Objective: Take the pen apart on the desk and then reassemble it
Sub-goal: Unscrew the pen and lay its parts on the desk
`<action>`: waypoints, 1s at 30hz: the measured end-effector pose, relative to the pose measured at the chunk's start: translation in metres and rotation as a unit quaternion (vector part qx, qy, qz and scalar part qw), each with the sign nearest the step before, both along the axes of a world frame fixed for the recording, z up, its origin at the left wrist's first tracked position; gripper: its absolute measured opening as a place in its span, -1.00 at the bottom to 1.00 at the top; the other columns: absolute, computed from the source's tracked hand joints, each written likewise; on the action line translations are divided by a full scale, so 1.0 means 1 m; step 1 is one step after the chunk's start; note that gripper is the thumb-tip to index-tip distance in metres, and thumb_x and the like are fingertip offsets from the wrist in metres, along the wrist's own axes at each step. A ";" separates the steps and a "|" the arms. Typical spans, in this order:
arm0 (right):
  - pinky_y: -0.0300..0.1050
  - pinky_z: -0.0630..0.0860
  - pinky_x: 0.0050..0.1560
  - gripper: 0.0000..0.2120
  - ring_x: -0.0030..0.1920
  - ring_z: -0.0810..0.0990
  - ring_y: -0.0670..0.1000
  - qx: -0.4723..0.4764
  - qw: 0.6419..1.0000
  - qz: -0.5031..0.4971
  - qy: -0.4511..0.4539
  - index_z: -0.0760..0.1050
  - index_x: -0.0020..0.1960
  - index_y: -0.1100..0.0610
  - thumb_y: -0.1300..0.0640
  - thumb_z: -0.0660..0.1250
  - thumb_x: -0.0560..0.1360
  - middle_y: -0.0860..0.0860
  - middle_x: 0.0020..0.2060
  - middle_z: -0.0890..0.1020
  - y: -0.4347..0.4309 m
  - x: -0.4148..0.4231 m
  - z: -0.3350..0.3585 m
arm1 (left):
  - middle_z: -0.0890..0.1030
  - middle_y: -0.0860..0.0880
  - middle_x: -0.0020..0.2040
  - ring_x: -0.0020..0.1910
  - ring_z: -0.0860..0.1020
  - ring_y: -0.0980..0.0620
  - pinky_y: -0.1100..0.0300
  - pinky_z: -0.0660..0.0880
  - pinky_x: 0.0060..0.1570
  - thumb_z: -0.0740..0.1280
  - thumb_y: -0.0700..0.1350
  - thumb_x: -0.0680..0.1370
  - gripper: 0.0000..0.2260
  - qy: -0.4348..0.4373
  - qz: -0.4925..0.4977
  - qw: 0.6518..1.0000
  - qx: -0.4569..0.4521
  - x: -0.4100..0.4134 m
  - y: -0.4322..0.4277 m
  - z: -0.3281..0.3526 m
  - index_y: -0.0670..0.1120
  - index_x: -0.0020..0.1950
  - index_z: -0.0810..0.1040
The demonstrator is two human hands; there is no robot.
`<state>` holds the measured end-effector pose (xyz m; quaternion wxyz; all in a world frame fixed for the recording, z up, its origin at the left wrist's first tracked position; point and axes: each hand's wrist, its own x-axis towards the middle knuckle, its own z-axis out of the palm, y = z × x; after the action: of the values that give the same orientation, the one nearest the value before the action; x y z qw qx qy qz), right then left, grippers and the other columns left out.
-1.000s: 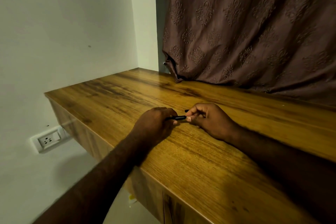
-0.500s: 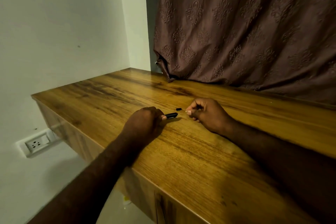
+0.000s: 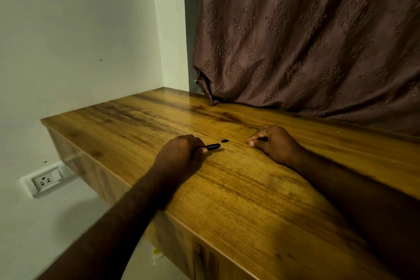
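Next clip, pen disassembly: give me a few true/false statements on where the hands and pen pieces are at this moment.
1. The left hand grips the black pen body. True.
2. A small black pen piece lies loose on the wooden desk. True.
3. The right hand is pinching that small piece. False: it rests apart from the piece.
4. The pen body lies beyond the curtain. False: it is near the desk's middle.
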<state>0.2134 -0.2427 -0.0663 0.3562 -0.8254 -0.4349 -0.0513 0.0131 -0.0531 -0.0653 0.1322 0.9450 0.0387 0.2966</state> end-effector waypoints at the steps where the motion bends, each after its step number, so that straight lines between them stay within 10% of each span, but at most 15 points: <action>1: -0.16 0.49 0.09 -0.90 -0.02 0.62 -0.05 0.000 1.000 -0.001 0.001 0.70 -0.07 0.12 0.18 0.46 0.43 0.03 -0.07 0.72 -0.001 0.000 -0.001 | 0.60 -0.05 -0.19 -0.28 0.53 -0.02 0.07 0.46 -0.30 0.28 0.00 0.56 -0.81 0.001 0.002 1.000 -0.001 0.000 0.000 0.000 -0.08 -0.04 0.63; 16: 0.09 0.46 0.22 -0.77 0.15 0.57 0.10 -0.061 0.996 -0.027 -0.053 0.64 0.11 0.10 0.07 0.40 0.48 0.06 0.08 0.65 0.000 -0.001 -0.002 | 0.60 0.00 -0.19 -0.28 0.52 0.04 0.12 0.47 -0.31 0.30 0.00 0.55 -0.84 -0.001 0.018 1.000 0.004 0.001 -0.001 -0.003 -0.03 -0.03 0.63; 30: -0.26 0.41 -0.10 -0.94 -0.19 0.54 -0.22 -0.002 0.999 0.045 -0.005 0.68 -0.10 0.13 0.19 0.44 0.44 -0.18 -0.26 0.60 0.031 -0.021 0.002 | 0.62 -0.02 -0.17 -0.27 0.54 0.01 0.11 0.50 -0.30 0.31 -0.01 0.53 -0.84 -0.003 0.017 1.000 -0.002 0.005 0.002 -0.003 -0.05 -0.02 0.62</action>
<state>0.1924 -0.2120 -0.0644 0.3547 -0.8056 -0.4730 -0.0384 0.0176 -0.0514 -0.0686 0.1292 0.9431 0.0553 0.3014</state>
